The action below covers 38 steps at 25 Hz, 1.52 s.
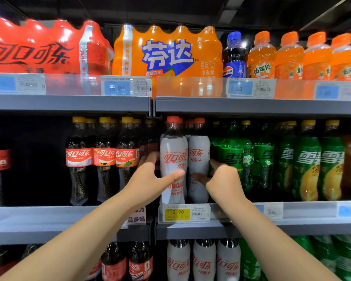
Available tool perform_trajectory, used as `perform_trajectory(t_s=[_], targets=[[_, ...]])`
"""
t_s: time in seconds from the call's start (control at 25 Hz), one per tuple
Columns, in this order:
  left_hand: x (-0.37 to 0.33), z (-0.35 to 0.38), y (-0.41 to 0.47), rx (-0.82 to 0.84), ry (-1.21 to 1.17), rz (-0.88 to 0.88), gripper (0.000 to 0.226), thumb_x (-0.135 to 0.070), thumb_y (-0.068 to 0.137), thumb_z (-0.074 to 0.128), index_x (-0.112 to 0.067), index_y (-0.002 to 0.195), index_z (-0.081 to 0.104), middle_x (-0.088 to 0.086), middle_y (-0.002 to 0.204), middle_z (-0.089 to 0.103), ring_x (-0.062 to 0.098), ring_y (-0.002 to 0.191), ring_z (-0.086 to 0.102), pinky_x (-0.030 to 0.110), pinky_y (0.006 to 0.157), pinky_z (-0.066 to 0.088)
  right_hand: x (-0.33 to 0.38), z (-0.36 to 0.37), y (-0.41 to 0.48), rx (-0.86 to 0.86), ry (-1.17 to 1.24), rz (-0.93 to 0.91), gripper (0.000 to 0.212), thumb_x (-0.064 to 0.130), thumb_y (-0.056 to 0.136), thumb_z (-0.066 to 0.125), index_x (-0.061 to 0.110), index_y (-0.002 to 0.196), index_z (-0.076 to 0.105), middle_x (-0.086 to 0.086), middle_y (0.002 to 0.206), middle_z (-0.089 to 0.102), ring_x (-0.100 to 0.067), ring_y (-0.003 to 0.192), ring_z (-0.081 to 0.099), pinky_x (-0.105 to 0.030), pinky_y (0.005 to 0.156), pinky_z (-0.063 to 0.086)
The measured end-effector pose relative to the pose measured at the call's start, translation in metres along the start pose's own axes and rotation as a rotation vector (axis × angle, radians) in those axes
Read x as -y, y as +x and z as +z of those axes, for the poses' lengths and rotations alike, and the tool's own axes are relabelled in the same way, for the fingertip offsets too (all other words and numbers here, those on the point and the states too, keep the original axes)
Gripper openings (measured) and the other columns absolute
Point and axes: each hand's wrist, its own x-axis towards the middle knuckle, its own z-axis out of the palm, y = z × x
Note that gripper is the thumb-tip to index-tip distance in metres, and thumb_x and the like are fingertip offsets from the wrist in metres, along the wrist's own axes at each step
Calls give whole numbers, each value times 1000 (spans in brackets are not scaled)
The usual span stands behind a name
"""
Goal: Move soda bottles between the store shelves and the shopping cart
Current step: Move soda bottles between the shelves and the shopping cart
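My left hand (148, 179) curls round the left white-label cola bottle (173, 151), thumb across its front, fingers behind. Touching it stands the right white-label cola bottle (199, 151), which my right hand (223, 179) clasps from its right side. Both stand upright on the middle shelf (251, 228), straight ahead.

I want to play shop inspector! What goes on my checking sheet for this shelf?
Surface: grey middle shelf, bottles standing upright in rows.
Job's things: left white bottle and right white bottle, side by side at the shelf front.
Clutter: nothing seen.
Grippers: left hand grips the left white bottle; right hand grips the right white bottle.
Cables: nothing seen.
Surroundings: dark cola bottles to the left, green bottles to the right, orange pack above.
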Motion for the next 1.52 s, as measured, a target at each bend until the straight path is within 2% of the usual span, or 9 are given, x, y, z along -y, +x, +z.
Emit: perform_trajectory(t_s=[0.16, 0.32, 0.4, 0.48, 0.64, 0.8, 1.08, 1.32, 1.52], targets=[[0, 0, 2, 57, -121, 9, 70, -64, 77, 74, -32, 132, 44, -7, 125, 62, 10, 110, 62, 29, 90, 53, 7, 3, -2, 85, -206, 37, 40, 34, 94, 70, 8, 123, 61, -16, 113, 70, -34, 104, 67, -35, 82, 55], [-2, -3, -1, 52, -127, 5, 77, -68, 70, 77, -35, 131, 44, -15, 124, 62, 1, 111, 61, 19, 86, 49, 15, -7, -20, -39, -134, -12, 28, 32, 94, 64, 10, 112, 60, -9, 97, 70, -29, 90, 66, -35, 70, 51], [0, -5, -3, 31, -235, 6, 67, -56, 77, 78, -30, 131, 48, -13, 120, 67, 0, 109, 64, 20, 88, 53, 25, -9, -35, -81, 90, -48, 25, 42, 87, 69, 21, 97, 61, 9, 82, 69, -5, 74, 64, -20, 60, 48], [0, -5, -4, 40, -427, -23, 42, -34, 94, 68, -18, 131, 54, -3, 121, 71, 10, 113, 66, 36, 99, 54, 39, -3, -42, 79, 267, 3, 42, 62, 71, 71, 27, 92, 66, 15, 79, 71, 4, 73, 65, -12, 59, 48], [2, -6, -3, 60, -568, -98, 25, -13, 104, 47, -10, 125, 61, 8, 120, 71, 21, 113, 67, 41, 91, 58, 51, 21, -41, 137, 167, 29, 53, 69, 65, 75, 30, 100, 65, 17, 92, 71, -2, 85, 67, -25, 75, 56], [14, -6, 8, -22, -350, -71, 27, -2, 100, 49, -11, 121, 65, 5, 119, 71, 17, 113, 65, 32, 100, 51, 43, 22, -43, -2, 156, 41, 47, 65, 63, 79, 31, 91, 63, 20, 82, 69, 2, 78, 65, -23, 66, 54], [2, 26, 21, -84, -131, -48, 57, -26, 80, 82, -29, 119, 41, -11, 103, 63, 7, 89, 62, 10, 73, 48, 18, -8, -45, -144, 50, 107, 56, 68, 57, 83, 33, 87, 49, 19, 75, 66, -2, 73, 63, -28, 57, 48], [-12, 30, 29, -77, -9, -108, 74, -24, 80, 84, -13, 137, 37, 11, 124, 65, 29, 109, 66, 39, 92, 55, 11, -8, -41, -120, 15, 182, 66, 77, 54, 79, 33, 88, 44, 15, 85, 64, -13, 78, 63, -34, 63, 51], [-1, 21, 20, -128, 45, -98, 68, -23, 86, 78, -13, 138, 36, 10, 127, 61, 24, 107, 61, 27, 83, 43, 5, -10, -37, -79, 6, 183, 72, 77, 55, 79, 31, 97, 43, 11, 90, 64, -16, 81, 63, -34, 62, 49]])
